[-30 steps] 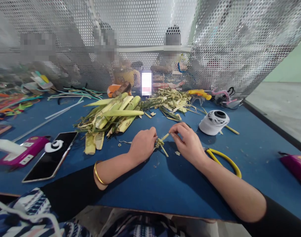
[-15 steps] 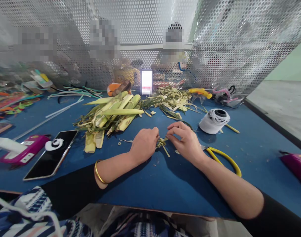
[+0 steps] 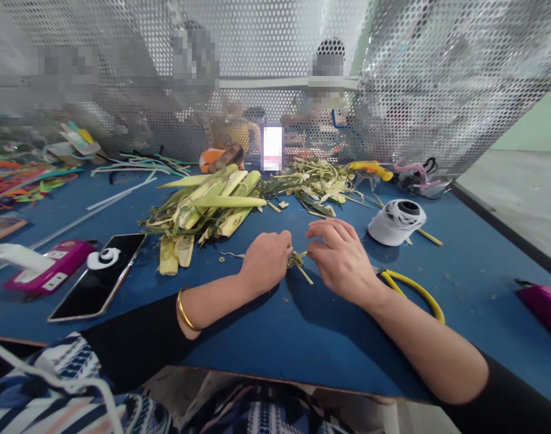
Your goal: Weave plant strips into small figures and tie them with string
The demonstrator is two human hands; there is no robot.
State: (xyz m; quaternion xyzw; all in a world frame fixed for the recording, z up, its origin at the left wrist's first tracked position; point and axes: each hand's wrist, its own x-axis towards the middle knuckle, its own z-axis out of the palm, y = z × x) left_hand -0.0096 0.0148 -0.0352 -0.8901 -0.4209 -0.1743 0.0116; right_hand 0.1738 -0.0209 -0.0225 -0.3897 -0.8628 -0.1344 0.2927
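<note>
My left hand [image 3: 266, 260] is closed in a pinch around a small woven piece of yellow-green plant strips [image 3: 296, 260], held just above the blue table. A loose strip end [image 3: 306, 275] sticks out below it toward the front right. On the piece's right side is my right hand [image 3: 343, 260], its fingers curled inward and closed at the end of another short strip; the thumb tip is mostly hidden. Behind my right wrist lie yellow-handled scissors [image 3: 415, 289], their blades partly covered. A thin hooked tool [image 3: 232, 254] lies by my left hand, its other end hidden.
A pile of corn husks [image 3: 212, 205] lies at the back left, with shredded strips [image 3: 323, 181] behind. A white thread spool [image 3: 395, 226] stands at right. A phone [image 3: 99, 286] and a purple power strip [image 3: 53, 271] lie left. A perforated screen [image 3: 284, 48] closes the back.
My right hand's fingers have curled in more, with the knuckles turned further upward. My left hand keeps its pinch on the woven piece. The whole view has shifted slightly.
</note>
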